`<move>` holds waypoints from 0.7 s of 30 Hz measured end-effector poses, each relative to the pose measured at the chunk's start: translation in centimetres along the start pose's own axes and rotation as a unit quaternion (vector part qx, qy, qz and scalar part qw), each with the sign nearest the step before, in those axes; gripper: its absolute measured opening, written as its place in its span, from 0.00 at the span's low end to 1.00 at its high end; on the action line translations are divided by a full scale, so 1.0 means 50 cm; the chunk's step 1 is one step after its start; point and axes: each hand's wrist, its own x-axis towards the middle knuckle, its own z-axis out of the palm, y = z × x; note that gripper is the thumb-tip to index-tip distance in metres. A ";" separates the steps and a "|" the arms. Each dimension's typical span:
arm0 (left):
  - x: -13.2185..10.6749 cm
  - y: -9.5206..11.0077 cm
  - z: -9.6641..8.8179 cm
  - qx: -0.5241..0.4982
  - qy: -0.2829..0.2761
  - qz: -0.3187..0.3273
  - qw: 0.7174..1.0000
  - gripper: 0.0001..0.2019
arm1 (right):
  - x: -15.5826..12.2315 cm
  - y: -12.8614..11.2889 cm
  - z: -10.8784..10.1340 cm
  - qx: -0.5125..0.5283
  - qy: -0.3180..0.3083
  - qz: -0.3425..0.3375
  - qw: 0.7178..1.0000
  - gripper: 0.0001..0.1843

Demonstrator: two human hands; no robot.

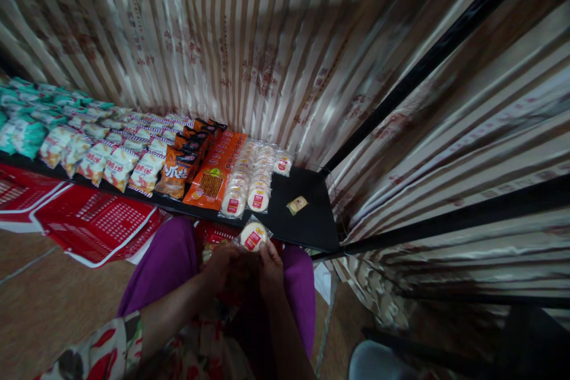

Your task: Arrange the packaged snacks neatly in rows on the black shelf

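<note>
My right hand (270,267) pinches a small clear packet of round rice crackers (252,236) with a red label, held just below the front edge of the black shelf (312,219). Close beside it, my left hand (221,267) is curled shut; what it holds is too dark to make out. Both hands sit over my purple lap. On the shelf above them lie two rows of the same cracker packets (249,181). A single small yellowish packet (297,204) lies alone on the bare right end of the shelf.
Left of the crackers the shelf carries an orange flat pack (216,169), orange snack bags (178,169), white and red bags (118,163) and teal bags (22,130). Red baskets (95,222) lie on the floor at left. Striped satin curtains hang behind and right.
</note>
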 end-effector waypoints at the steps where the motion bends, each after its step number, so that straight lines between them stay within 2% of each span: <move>1: -0.004 0.005 0.001 0.004 -0.012 0.006 1.000 0.06 | 0.000 -0.003 -0.001 -0.006 0.000 -0.004 1.000 0.36; 6: -0.003 0.012 0.001 -0.026 -0.041 0.033 0.998 0.14 | -0.004 -0.025 0.000 -0.022 -0.028 -0.013 0.999 0.34; 11: 0.027 0.000 -0.002 0.026 -0.009 0.057 0.998 0.15 | -0.005 -0.047 -0.004 -0.027 -0.059 -0.013 0.998 0.32; 17: 0.019 0.027 0.025 0.119 0.061 0.057 0.989 0.10 | 0.000 -0.067 -0.010 -0.044 -0.052 -0.006 0.998 0.31; 21: 0.018 0.034 0.041 0.118 0.059 0.058 0.990 0.09 | -0.001 -0.082 -0.010 -0.049 -0.047 -0.006 0.998 0.30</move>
